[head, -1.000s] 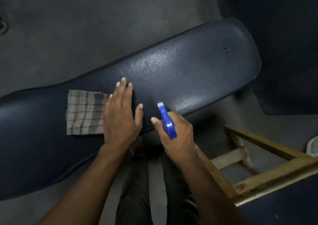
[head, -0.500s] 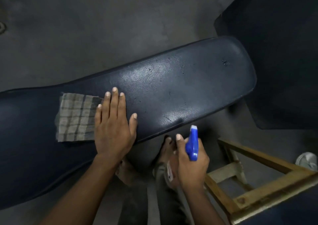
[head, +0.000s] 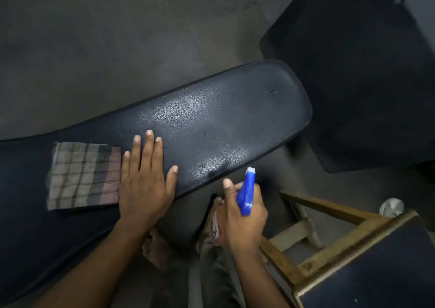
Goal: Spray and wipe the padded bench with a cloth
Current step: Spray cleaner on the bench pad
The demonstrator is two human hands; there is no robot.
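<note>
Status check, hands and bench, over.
Left hand flat on padded bench, beside cloth. Right hand grips spray bottle, nozzle toward bench. Nothing blocking.

dim grey concrete floor (head: 117, 37), a dark mat (head: 364, 84), a wooden stool frame (head: 329, 256) at right.

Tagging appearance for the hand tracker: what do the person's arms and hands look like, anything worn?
Both forearms are bare up to the frame edge: no sleeves in view. The left hand and right hand wear no gloves, rings, watch or bands. Fingers have short, plain nails.
</note>
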